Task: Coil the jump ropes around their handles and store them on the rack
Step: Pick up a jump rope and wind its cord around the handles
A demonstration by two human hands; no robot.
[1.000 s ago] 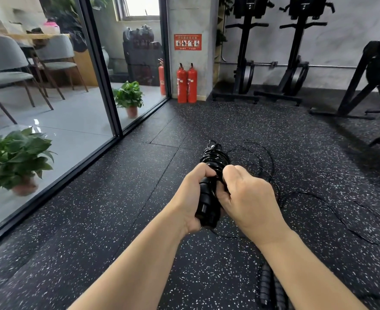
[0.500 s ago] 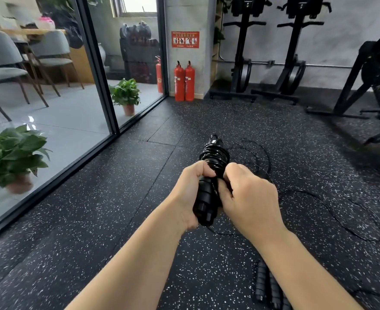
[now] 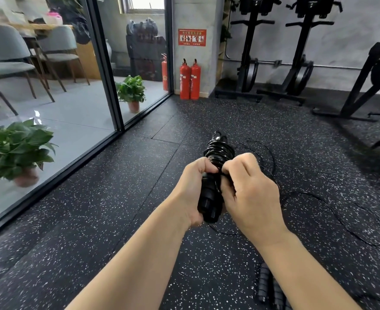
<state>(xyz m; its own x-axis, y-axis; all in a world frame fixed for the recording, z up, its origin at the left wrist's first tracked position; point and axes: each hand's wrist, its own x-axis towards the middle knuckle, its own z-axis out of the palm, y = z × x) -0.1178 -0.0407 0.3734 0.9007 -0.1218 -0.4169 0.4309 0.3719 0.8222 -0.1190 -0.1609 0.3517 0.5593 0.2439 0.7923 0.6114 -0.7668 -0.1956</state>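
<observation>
Your left hand (image 3: 195, 186) grips the black ribbed jump-rope handles (image 3: 209, 198), their upper end already wrapped, your right hand (image 3: 249, 193) pinches the thin black cord (image 3: 341, 211) trailing beside them, and a second black rope (image 3: 267, 285) lies below, uncoiled, no rack visible

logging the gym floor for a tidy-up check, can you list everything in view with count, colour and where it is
jump rope handles: pair, black, held upright in both hands, cord coiled round the top
loose cord: one, black, trailing on the floor to the right
second jump rope: one, black, on the floor, bottom right
fire extinguishers: two, red, against the pillar
potted plants: two, green, behind the glass, left
chairs: two, grey-green, far left
exercise machines: black, along the back wall
left hand: grips the handles
right hand: fingers pinch the cord
</observation>
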